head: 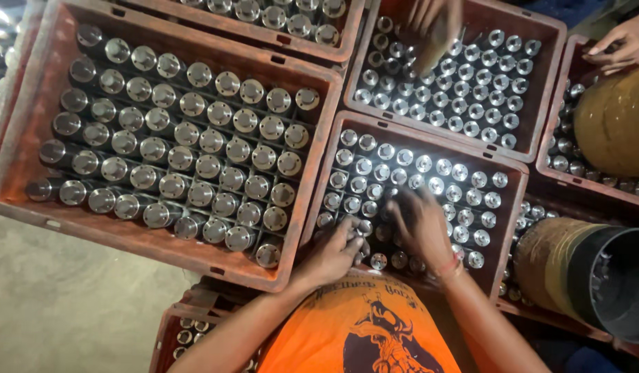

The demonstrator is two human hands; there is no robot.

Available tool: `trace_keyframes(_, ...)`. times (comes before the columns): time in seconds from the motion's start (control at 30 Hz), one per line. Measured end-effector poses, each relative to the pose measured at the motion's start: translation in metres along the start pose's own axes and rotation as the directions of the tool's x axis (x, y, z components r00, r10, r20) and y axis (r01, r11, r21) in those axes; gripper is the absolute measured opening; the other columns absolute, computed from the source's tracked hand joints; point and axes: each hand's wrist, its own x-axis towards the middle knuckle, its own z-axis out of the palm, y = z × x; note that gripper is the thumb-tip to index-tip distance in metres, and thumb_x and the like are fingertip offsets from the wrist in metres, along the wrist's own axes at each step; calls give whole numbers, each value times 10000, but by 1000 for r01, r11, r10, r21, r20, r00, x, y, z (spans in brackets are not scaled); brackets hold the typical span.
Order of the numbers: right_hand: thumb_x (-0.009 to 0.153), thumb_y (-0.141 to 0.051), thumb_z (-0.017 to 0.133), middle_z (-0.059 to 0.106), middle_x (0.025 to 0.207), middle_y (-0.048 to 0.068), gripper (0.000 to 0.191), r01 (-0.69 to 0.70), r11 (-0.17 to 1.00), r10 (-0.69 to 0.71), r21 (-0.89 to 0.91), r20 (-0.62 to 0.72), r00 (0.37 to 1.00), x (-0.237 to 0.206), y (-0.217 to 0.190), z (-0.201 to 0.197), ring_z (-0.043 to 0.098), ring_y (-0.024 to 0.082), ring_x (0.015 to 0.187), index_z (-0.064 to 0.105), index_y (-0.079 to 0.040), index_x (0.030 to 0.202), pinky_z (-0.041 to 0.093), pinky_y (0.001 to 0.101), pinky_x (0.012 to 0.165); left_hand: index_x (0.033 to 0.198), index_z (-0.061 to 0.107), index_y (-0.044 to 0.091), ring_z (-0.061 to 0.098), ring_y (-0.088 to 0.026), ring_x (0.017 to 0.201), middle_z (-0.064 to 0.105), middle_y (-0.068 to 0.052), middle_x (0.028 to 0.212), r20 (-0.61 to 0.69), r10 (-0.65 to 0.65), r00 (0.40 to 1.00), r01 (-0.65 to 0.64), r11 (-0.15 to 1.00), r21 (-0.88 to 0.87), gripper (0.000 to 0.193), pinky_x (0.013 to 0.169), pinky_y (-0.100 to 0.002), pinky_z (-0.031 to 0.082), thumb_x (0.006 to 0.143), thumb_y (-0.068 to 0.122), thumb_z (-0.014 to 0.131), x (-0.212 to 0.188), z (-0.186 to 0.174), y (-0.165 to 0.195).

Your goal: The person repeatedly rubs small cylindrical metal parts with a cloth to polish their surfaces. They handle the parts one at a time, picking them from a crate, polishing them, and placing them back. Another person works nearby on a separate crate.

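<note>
Grey concrete floor carries worn orange plastic crates [319, 200] packed upright with shiny steel cylinders [430, 169]; at the near edge, left hand [333, 252] pinches one cylinder while right hand [423, 228] rests spread across others.

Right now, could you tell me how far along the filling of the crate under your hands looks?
Mostly done: the far rows of the middle crate hold shiny metal cylinders standing on end. In hand: the left hand and right hand are both down among the cylinders in the near rows. Left: the near edge is hidden by the hands, so any gaps there cannot be judged. The big crate on the left looks full.
</note>
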Motion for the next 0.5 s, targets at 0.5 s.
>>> trace_keyframes(0.5,837,-117,790,784,969,87,144,-55,976,39,212,76,996,-6,3,-6,747,208,831,787,-61,970,600,329,760,1173,386,75,603,-104,725,610,-69,916,172,-68,983,80,995,-64,178,636,-280,490,1073,140,519,14,-4,-23)
